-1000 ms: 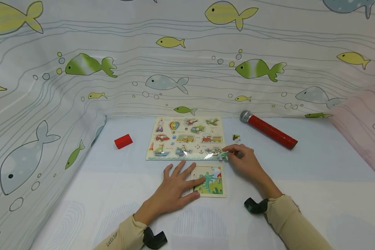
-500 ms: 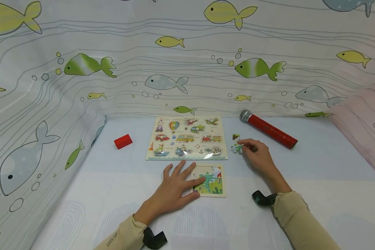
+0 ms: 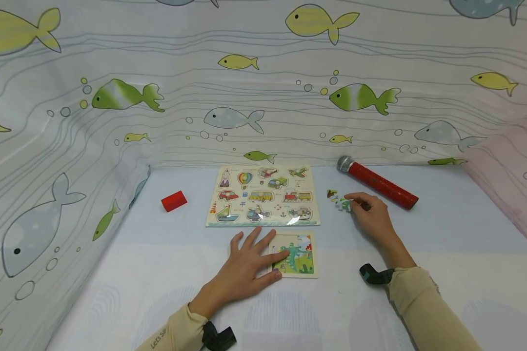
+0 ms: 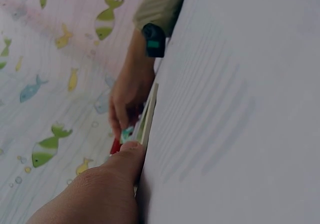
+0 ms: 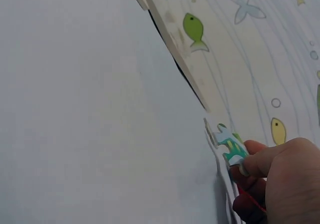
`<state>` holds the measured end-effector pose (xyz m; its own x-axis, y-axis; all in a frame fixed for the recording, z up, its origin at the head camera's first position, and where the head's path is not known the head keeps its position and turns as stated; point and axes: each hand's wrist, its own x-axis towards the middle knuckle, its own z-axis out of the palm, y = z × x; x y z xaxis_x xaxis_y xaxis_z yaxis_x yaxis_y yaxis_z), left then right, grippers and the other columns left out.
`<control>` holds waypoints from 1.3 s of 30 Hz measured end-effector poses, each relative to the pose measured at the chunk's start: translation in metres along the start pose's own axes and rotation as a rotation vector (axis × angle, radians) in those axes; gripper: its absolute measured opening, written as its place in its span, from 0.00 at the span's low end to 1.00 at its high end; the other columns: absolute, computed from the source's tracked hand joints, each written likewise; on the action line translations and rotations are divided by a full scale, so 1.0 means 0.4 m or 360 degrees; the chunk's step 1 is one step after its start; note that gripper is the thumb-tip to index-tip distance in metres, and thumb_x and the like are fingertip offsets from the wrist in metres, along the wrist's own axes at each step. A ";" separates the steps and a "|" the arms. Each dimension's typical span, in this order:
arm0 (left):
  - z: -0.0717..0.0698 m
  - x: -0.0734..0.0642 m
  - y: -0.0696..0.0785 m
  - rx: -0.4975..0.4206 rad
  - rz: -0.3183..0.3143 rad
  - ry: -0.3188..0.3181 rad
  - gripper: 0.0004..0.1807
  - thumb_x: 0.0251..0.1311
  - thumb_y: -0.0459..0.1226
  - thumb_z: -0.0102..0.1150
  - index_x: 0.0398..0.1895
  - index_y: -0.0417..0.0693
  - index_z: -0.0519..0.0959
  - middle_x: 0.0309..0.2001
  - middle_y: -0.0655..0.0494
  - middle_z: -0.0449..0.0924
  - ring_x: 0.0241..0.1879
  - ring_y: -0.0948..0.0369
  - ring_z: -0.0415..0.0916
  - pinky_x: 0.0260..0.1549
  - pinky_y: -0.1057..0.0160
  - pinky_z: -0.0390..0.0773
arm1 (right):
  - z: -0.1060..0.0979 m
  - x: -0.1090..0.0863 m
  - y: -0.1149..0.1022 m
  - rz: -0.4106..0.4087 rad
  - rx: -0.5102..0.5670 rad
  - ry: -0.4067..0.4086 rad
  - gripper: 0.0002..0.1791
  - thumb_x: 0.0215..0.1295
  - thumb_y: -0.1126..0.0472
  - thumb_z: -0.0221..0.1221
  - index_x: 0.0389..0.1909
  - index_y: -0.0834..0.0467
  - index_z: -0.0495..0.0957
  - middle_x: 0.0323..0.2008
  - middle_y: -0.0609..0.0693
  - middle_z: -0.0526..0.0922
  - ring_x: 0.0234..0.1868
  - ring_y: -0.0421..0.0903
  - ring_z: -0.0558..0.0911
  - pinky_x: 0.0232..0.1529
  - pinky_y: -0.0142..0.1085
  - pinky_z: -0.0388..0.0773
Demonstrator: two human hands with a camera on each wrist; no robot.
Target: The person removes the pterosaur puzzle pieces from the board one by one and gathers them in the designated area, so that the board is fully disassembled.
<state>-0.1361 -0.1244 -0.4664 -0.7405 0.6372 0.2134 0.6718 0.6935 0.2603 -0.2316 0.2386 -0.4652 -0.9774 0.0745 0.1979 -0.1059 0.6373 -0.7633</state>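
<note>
My left hand [image 3: 248, 268] rests with spread fingers on the left side of a small framed jigsaw puzzle [image 3: 307, 273], which shows a green dinosaur picture partly hidden by that hand. To the right of the larger board, my right hand [image 3: 371, 214] pinches a green and white jigsaw piece [image 5: 232, 146] between thumb and fingers. In the head view this piece is just above the table or at it; I cannot tell which. Another small puzzle piece [image 3: 332, 194] lies just beyond it, beside the board. The left wrist view shows the left thumb [image 4: 130, 154] at the frame's edge.
A wooden board with vehicle pictures [image 3: 263, 207] lies behind the small puzzle. A red microphone-like tube [image 3: 382, 185] with a silver head lies at the back right. On the left sits a red block [image 3: 173, 201]. A fish-patterned cloth [image 3: 290, 97] forms the back and sides.
My right hand has moved right, carrying the jigsaw piece from the larger board's front right corner to the table beside it. The left hand has stayed on the small puzzle.
</note>
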 end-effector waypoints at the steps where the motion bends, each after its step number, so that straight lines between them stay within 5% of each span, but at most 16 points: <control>1: 0.001 0.000 0.000 0.0005 0.0000 -0.0002 0.27 0.71 0.62 0.49 0.71 0.78 0.71 0.80 0.52 0.58 0.80 0.39 0.50 0.66 0.28 0.48 | -0.003 0.003 0.005 0.0010 -0.0004 0.0015 0.15 0.74 0.63 0.53 0.54 0.56 0.84 0.47 0.57 0.84 0.43 0.45 0.73 0.45 0.33 0.69; 9: 0.005 -0.001 -0.001 -0.0009 -0.0006 -0.0001 0.26 0.71 0.62 0.49 0.71 0.78 0.71 0.80 0.52 0.59 0.80 0.40 0.50 0.67 0.29 0.47 | -0.021 0.035 0.046 0.0009 -0.0020 0.0076 0.15 0.75 0.63 0.52 0.54 0.57 0.84 0.46 0.58 0.84 0.42 0.45 0.72 0.43 0.32 0.68; 28: 0.002 -0.003 0.002 -0.0044 0.0004 0.0010 0.26 0.71 0.61 0.50 0.71 0.77 0.71 0.80 0.52 0.59 0.80 0.40 0.49 0.66 0.29 0.47 | -0.050 0.077 0.078 0.0033 -0.0022 -0.0014 0.15 0.77 0.60 0.52 0.55 0.57 0.83 0.48 0.56 0.82 0.47 0.47 0.72 0.48 0.33 0.69; 39: 0.000 -0.004 0.001 -0.0035 -0.0003 -0.0005 0.26 0.71 0.61 0.49 0.72 0.78 0.70 0.80 0.53 0.58 0.80 0.40 0.49 0.67 0.29 0.47 | -0.058 0.099 0.070 0.0091 -0.0019 -0.0148 0.16 0.78 0.57 0.52 0.56 0.58 0.82 0.57 0.60 0.82 0.55 0.53 0.74 0.58 0.45 0.69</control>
<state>-0.1348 -0.1254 -0.4665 -0.7417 0.6371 0.2097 0.6698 0.6873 0.2811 -0.2691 0.2772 -0.4645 -0.9946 0.0402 0.0958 -0.0476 0.6432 -0.7642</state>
